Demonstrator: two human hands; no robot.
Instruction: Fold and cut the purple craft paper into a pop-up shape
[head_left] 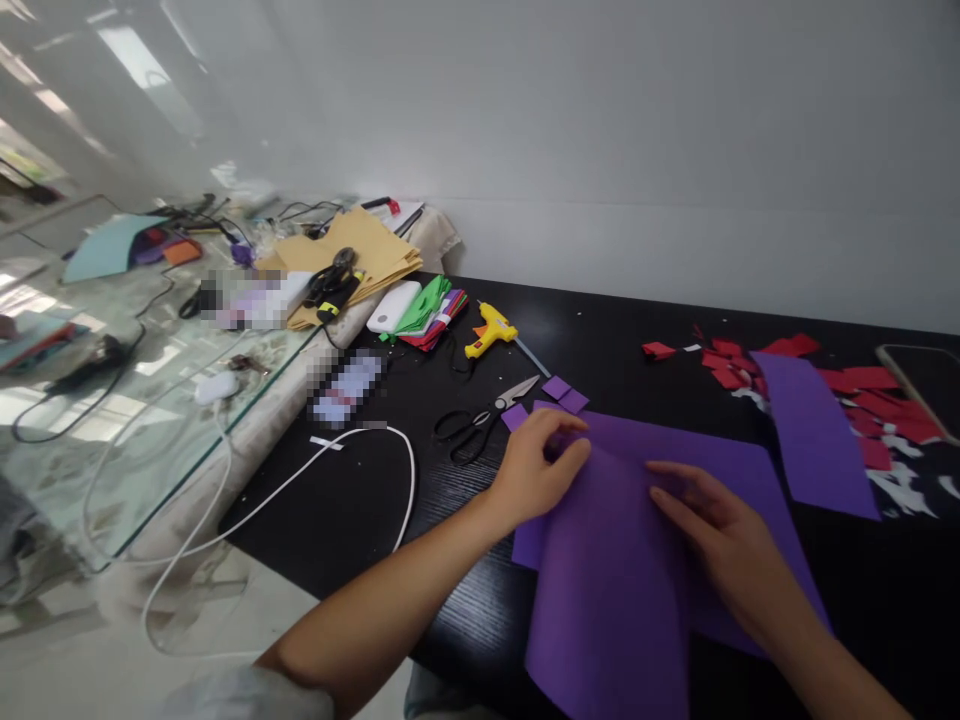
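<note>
A sheet of purple paper [611, 590] is curled up between my two hands, its lower end hanging toward me over the table's front. My left hand [544, 460] pinches its upper left edge between thumb and fingers. On the other side, my right hand [709, 520] grips the right edge, also thumb against fingers. Beneath them another purple sheet [720, 460] lies flat on the black table. Small purple paper pieces [564, 393] rest just beyond my left hand. Black-handled scissors [487, 415] lie partly spread to the left of that hand.
A yellow glue gun [491, 330] with a glue stick sits behind the scissors. At the right are a purple strip [817, 435], red paper scraps [870, 400] and a phone [926, 385]. A white cable [412, 480] loops at the left, near colored paper stacks [427, 310].
</note>
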